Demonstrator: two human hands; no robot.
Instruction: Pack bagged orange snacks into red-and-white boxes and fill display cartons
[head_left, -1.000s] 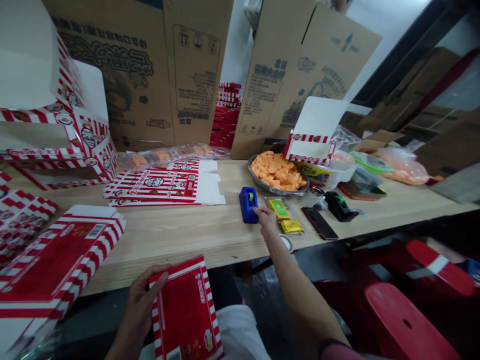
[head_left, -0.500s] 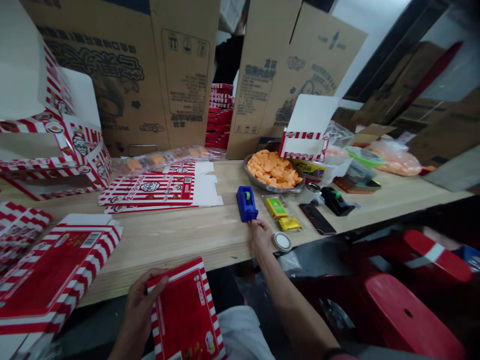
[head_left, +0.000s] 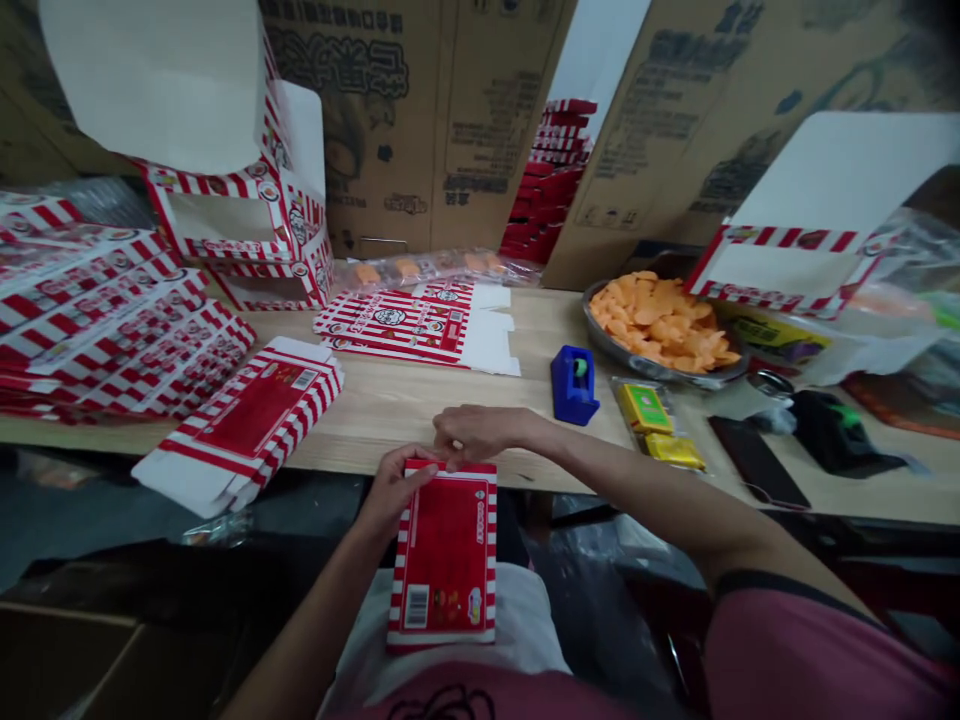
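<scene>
My left hand (head_left: 394, 492) clamps one box (head_left: 448, 540), long axis twelve-to-six, barcode (head_left: 417, 606) at six; right hand (head_left: 482, 430) at twelve, finger closure unclear.

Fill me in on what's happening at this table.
Someone at the table has a red-and-white box in front of its near edge. The left hand grips the box near its top left corner, while the right hand is at the top edge; whether it pinches anything is hard to tell. The blue tape dispenser stands on the table, untouched, and beyond it sits a bowl of orange pieces.
</scene>
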